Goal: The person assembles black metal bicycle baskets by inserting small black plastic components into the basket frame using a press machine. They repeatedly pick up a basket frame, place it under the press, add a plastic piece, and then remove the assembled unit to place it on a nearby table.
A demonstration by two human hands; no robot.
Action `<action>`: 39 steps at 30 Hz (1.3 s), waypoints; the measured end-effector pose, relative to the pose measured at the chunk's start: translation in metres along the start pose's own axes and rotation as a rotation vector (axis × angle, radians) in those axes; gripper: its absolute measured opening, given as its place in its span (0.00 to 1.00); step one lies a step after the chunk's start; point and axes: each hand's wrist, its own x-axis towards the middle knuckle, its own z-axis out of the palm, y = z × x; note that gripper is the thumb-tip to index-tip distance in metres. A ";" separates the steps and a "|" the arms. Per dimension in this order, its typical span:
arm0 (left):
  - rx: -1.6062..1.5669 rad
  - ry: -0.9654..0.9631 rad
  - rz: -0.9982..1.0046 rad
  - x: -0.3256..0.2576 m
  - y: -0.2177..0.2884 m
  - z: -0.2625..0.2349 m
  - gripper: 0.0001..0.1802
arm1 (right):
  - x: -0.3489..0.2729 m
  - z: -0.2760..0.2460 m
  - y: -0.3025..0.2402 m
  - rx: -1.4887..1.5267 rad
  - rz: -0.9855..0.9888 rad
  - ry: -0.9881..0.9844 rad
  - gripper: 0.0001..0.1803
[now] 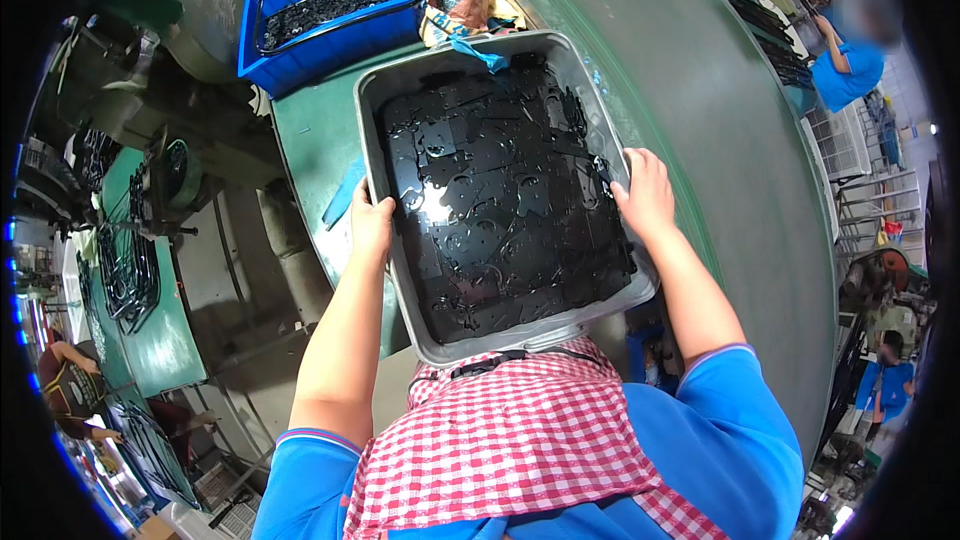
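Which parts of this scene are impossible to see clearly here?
Head view only:
- Left hand fingers: hidden under the grey tray rim.
- Tray's near edge: covered by the checked apron.
- Black flat parts: overlapping and glossy, impossible to count.
- Blue crate: top cut by the picture edge.

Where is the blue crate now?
The blue crate sits at the upper left of the head view, on the green table, behind the grey tub.

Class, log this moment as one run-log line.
left hand: grips grey tub | right hand: grips tub | contents: black flat parts
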 end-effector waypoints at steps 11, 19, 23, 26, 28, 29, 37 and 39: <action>0.341 0.092 0.248 0.010 -0.013 -0.006 0.32 | -0.081 -0.007 -0.028 -0.138 -0.108 -0.843 0.58; 0.663 0.200 0.349 0.003 -0.002 -0.005 0.31 | -0.040 0.063 -0.077 0.070 -0.468 -0.499 0.33; 1.038 0.158 0.693 -0.036 0.018 -0.001 0.36 | -0.011 0.068 -0.114 0.158 -0.366 -0.393 0.30; 1.038 -0.150 0.833 -0.104 0.029 0.008 0.37 | -0.015 0.027 -0.100 0.358 -0.397 -0.240 0.26; 1.067 -0.336 0.787 -0.140 0.022 0.007 0.37 | -0.024 -0.001 -0.073 0.478 -0.271 -0.238 0.23; 1.148 -0.486 0.713 -0.152 0.020 0.006 0.38 | -0.032 -0.010 -0.056 0.552 -0.144 -0.288 0.21; 1.657 -1.013 0.377 -0.154 0.003 0.038 0.52 | -0.104 -0.017 0.015 0.430 0.007 -0.552 0.22; 1.671 -1.127 0.433 -0.142 0.013 0.050 0.52 | -0.109 -0.008 0.010 0.289 -0.059 -0.728 0.24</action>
